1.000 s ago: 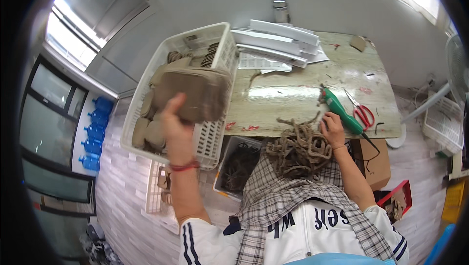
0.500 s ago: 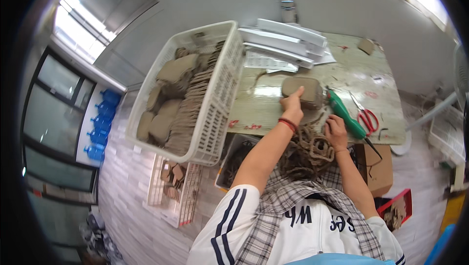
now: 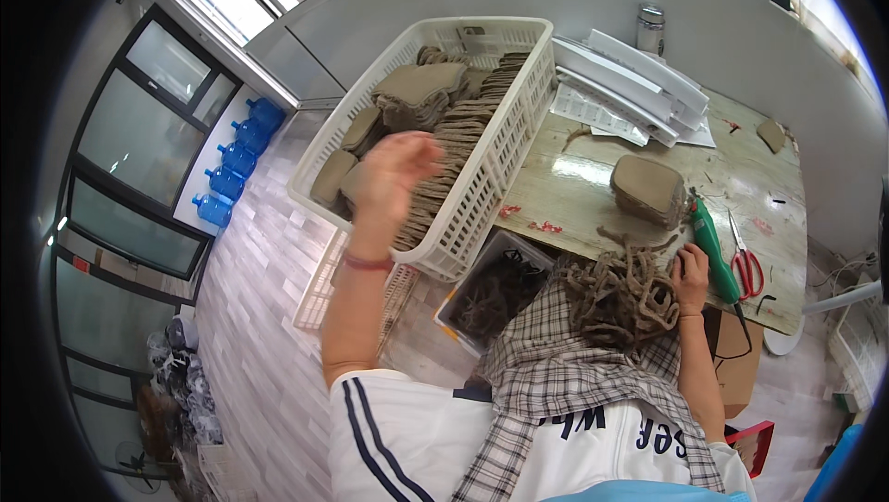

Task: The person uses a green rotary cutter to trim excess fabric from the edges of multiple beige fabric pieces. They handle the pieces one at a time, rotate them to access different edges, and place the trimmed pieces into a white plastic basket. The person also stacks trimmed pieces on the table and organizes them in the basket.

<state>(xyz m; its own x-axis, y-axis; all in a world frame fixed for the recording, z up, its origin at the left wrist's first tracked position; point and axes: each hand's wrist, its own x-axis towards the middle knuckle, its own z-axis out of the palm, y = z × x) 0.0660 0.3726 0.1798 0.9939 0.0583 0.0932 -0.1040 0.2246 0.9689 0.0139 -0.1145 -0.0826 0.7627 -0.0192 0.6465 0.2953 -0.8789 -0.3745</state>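
Note:
My left hand (image 3: pixel 396 176), blurred by motion, is raised over the white plastic crate (image 3: pixel 460 252). Its fingers look stretched out, and I see nothing in them. Below and beyond it in the crate are stacked tan, rounded pads (image 3: pixel 419 90) and a long row of pads (image 3: pixel 463 131) set on edge. My right hand (image 3: pixel 689 278) is at the table's near edge with its fingers curled; what they hold, if anything, is hidden. Beside it a tangle of brown cords (image 3: pixel 619 298) lies on my lap. A stack of tan pads (image 3: pixel 648 185) rests on the table just beyond.
Right of my right hand lie a green corded hand tool (image 3: pixel 711 247) and red-handled scissors (image 3: pixel 744 266). White papers and holders (image 3: pixel 630 85) and a metal can (image 3: pixel 650 28) stand at the back. Below the table's left is a bin (image 3: pixel 495 294) of dark strands. One pad (image 3: pixel 770 136) lies far right.
My left hand has left the pad stack on the table and moved left over the crate. My right hand stays by the table edge. The view has shifted left.

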